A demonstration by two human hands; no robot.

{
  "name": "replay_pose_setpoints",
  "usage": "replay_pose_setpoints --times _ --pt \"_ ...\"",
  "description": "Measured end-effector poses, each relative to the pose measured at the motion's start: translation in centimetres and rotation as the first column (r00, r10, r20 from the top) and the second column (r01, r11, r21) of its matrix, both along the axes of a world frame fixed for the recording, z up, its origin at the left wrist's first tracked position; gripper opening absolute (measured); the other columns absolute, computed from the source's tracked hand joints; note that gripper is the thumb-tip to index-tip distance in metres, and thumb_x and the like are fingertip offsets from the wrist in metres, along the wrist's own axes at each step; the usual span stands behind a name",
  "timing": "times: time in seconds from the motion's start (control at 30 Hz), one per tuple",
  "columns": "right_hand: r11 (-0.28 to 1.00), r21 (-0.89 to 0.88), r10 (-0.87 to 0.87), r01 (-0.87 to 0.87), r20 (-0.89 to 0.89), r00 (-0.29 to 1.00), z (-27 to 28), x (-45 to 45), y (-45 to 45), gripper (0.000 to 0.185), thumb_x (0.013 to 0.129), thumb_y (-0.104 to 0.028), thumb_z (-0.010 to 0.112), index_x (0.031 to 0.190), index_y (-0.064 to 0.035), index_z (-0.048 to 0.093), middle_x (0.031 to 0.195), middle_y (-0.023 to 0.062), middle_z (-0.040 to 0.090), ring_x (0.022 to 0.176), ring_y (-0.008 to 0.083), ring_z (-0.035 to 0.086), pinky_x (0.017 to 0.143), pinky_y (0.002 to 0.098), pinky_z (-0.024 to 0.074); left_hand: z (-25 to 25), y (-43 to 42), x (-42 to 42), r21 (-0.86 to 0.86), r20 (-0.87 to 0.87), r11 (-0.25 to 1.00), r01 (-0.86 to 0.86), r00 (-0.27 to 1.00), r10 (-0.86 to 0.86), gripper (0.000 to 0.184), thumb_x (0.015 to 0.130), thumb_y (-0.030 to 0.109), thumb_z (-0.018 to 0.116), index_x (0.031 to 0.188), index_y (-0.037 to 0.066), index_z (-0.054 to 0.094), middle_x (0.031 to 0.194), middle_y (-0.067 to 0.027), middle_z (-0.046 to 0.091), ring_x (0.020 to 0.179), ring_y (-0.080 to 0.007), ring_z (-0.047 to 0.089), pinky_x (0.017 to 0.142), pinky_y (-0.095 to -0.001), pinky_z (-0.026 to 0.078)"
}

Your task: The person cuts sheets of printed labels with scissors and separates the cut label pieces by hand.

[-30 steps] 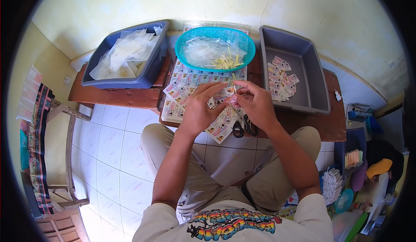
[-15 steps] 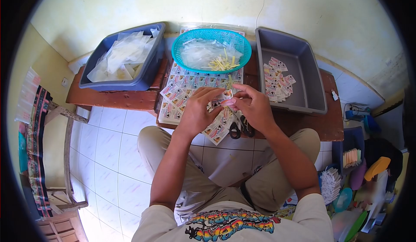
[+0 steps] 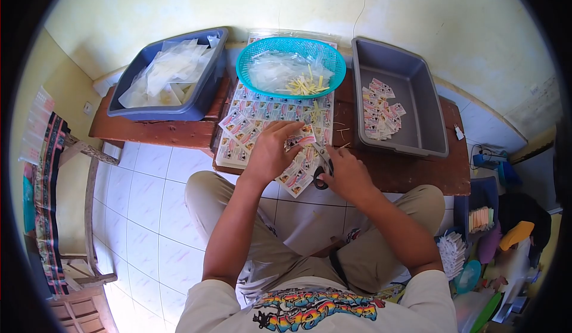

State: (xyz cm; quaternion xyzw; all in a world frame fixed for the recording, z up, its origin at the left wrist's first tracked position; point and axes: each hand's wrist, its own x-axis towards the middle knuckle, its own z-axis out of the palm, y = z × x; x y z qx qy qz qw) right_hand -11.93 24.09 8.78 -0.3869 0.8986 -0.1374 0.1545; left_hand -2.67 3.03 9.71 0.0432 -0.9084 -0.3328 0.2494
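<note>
My left hand (image 3: 271,154) pinches a small printed label (image 3: 307,135) above the bench. In my right hand (image 3: 350,173) is a pair of scissors (image 3: 321,181) with black handles, its blades pointing up at the label's right end. Whether the blades touch the label I cannot tell. Under and around my hands lie printed label sheets (image 3: 244,109), some in a stack. Loose label strips (image 3: 296,181) hang over the bench's front edge below my left hand. Thin yellowish offcuts (image 3: 315,114) lie on the sheets.
A turquoise basket (image 3: 243,77) holds clear plastic bags and yellow strips. To the left, a blue-grey tub (image 3: 205,95) contains plastic pouches. Cut labels (image 3: 380,112) lie in a grey tub (image 3: 423,118) at right. All stand on a reddish wooden bench (image 3: 417,175).
My right hand has let go of the label and taken hold of the scissors, lifting them to it. My left hand still holds the label.
</note>
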Motion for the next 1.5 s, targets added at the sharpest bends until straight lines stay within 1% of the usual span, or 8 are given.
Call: replay_pose_setpoints --times 0.3,0.63,0.73,0.93,1.1,1.33,1.43,1.5 --pt "0.998 0.048 0.032 -0.033 0.012 0.999 -2.8 0.7 -1.2 0.075 0.089 -0.017 0.075 0.154 0.0000 0.042 0.132 0.0300 0.054 0.109 0.0490 0.069 0.092 0.0530 0.0592 -0.6 -0.3 -0.2 0.003 0.004 1.000 -0.004 1.000 0.004 0.049 0.077 0.004 0.085 0.123 0.002 0.071 0.118 -0.0185 0.073 0.112 -0.0389 0.067 0.098 -0.0462 0.054" --pt "1.000 0.006 -0.001 0.001 0.034 0.999 -1.0 0.5 -1.3 0.072 0.086 -0.010 0.071 0.153 -0.0029 0.048 0.126 0.0266 0.058 0.110 0.0499 0.067 0.096 0.0538 0.0558 -0.2 -0.4 0.1 -0.022 -0.003 1.000 -0.007 1.000 0.007 0.049 0.076 0.002 0.085 0.123 0.002 0.071 0.117 -0.0182 0.073 0.111 -0.0395 0.066 0.097 -0.0470 0.054" --pt "1.000 0.010 -0.009 0.008 0.082 0.997 -0.7 -0.2 -0.9 0.072 0.083 -0.008 0.070 0.152 -0.0045 0.050 0.122 0.0255 0.059 0.110 0.0472 0.067 0.097 0.0525 0.0551 -0.2 -0.4 0.1 -0.030 -0.029 1.000 0.000 1.000 -0.001 0.048 0.077 0.002 0.084 0.123 0.003 0.071 0.119 -0.0168 0.072 0.112 -0.0383 0.067 0.098 -0.0463 0.054" --pt "0.959 -0.276 0.074 -0.059 0.047 0.996 -1.2 -1.8 1.3 0.072 0.078 -0.007 0.072 0.148 -0.0038 0.055 0.117 0.0235 0.061 0.102 0.0416 0.066 0.094 0.0473 0.0548 0.8 -0.2 0.2 -0.037 -0.105 0.999 -0.007 0.994 0.003 0.043 0.079 0.003 0.084 0.121 0.006 0.074 0.120 -0.0143 0.073 0.112 -0.0359 0.068 0.096 -0.0445 0.055" --pt "0.955 -0.294 0.098 -0.033 0.211 0.973 2.9 -1.5 2.6 0.084 0.079 -0.009 0.078 0.157 -0.0065 0.049 0.109 0.0166 0.060 0.093 0.0266 0.064 0.089 0.0359 0.0547 1.5 -0.1 -0.4 -0.029 -0.160 0.999 -0.037 0.987 0.032 0.038 0.081 0.003 0.083 0.118 0.005 0.076 0.122 -0.0143 0.072 0.112 -0.0361 0.068 0.096 -0.0445 0.056" --pt "0.935 -0.325 0.034 0.142 0.480 0.877 4.8 -1.1 3.0 0.098 0.080 -0.019 0.093 0.162 -0.0080 0.041 0.119 0.0089 0.057 0.108 0.0141 0.062 0.097 0.0307 0.0531 2.0 -0.1 -1.9 -0.043 -0.221 0.998 -0.053 0.974 0.043 0.031 0.082 0.004 0.083 0.113 0.006 0.078 0.121 -0.0147 0.071 0.112 -0.0357 0.067 0.094 -0.0449 0.055" --pt "0.892 -0.425 0.133 0.153 0.570 0.810 3.9 -1.5 3.0 0.102 0.082 -0.020 0.093 0.164 -0.0045 0.034 0.128 0.0064 0.054 0.118 0.0147 0.060 0.103 0.0305 0.0504 1.6 0.0 -2.2 -0.054 -0.219 0.996 -0.064 0.974 0.051 0.030 0.082 0.003 0.083 0.111 0.007 0.078 0.121 -0.0147 0.071 0.112 -0.0354 0.067 0.094 -0.0450 0.055" --pt "0.751 -0.628 0.312 0.204 0.610 0.728 3.5 -1.4 2.8 0.098 0.085 -0.017 0.090 0.166 -0.0083 0.034 0.116 0.0052 0.060 0.103 0.0134 0.062 0.095 0.0275 0.0520 1.4 0.2 -2.4 -0.051 -0.213 0.997 -0.062 0.976 0.050 0.030 0.082 0.003 0.083 0.111 0.007 0.078 0.121 -0.0147 0.071 0.112 -0.0353 0.067 0.095 -0.0450 0.055"
